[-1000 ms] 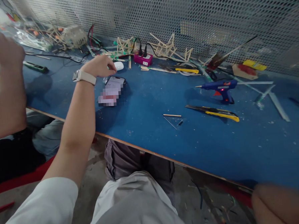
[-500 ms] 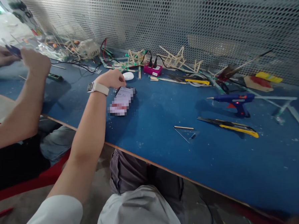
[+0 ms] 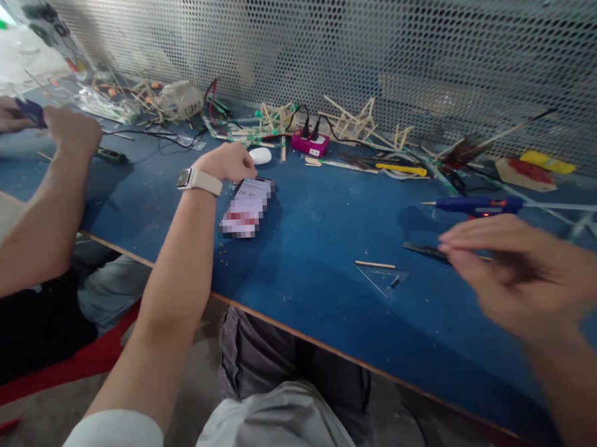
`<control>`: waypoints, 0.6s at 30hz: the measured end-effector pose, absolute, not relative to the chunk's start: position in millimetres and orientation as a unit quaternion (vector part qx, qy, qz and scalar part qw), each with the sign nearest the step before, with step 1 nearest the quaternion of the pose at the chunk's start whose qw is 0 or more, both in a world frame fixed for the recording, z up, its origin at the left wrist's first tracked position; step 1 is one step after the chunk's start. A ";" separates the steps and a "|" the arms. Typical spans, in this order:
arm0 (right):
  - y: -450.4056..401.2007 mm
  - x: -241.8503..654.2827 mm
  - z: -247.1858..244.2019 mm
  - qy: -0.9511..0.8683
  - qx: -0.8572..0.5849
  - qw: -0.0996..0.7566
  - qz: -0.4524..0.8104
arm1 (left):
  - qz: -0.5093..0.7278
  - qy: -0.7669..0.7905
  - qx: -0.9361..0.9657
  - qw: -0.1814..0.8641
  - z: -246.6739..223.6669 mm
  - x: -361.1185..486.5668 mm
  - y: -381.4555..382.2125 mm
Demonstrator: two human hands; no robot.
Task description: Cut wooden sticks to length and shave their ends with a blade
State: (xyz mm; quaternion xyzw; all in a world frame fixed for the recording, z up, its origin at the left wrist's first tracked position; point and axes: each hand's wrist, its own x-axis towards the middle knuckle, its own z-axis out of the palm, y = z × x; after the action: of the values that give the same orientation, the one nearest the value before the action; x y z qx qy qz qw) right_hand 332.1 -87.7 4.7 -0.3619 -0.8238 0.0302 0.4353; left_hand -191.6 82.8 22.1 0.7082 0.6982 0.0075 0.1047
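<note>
My left hand (image 3: 229, 162), with a pale watch (image 3: 185, 179) on the wrist, is at the top edge of a smartphone (image 3: 248, 209) lying on the table. Its fingers are curled together; whether anything is between them is hidden. My right hand (image 3: 526, 271), blurred, hovers over a utility knife (image 3: 422, 249) and covers most of it. The thumb and fingers are bent, a small gap between them, and nothing shows in them. Just beyond lies a blue hot glue gun (image 3: 478, 205) with a lit red light. A clear set square (image 3: 394, 282) and a short wooden stick (image 3: 375, 265) lie left of this hand.
A pink power adapter (image 3: 310, 143) with plugs and a white computer mouse (image 3: 260, 156) sit farther back. Stick structures (image 3: 350, 119) and another yellow cutter (image 3: 400, 169) line the perforated metal panel (image 3: 319, 42). At the left, another person's hands (image 3: 71, 132) hold a dark blue tool.
My right hand has come into view from the right, over the utility knife. My left hand stays by the phone. The view has shifted slightly.
</note>
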 end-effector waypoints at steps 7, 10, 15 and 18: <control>-72.9 312.4 -30.2 -0.904 -0.308 0.294 0.042 | -0.025 0.699 0.707 0.102 31.9 -186.6 77.0; -74.2 313.2 -39.2 -0.916 -0.296 0.262 0.067 | -0.034 0.692 0.712 0.109 35.9 -184.9 72.2; -75.0 315.6 -46.0 -0.913 -0.314 0.241 0.094 | -0.027 0.693 0.713 0.106 40.5 -184.5 66.3; -74.4 315.1 -47.6 -0.909 -0.325 0.241 0.097 | -0.003 0.691 0.720 0.072 50.1 -169.7 60.3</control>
State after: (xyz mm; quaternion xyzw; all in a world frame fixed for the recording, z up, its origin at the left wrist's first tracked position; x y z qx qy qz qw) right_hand 315.1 -74.4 -47.6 -0.3246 -0.9094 0.0969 0.2414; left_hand -169.7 60.3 50.1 0.7197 0.6906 -0.0033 0.0716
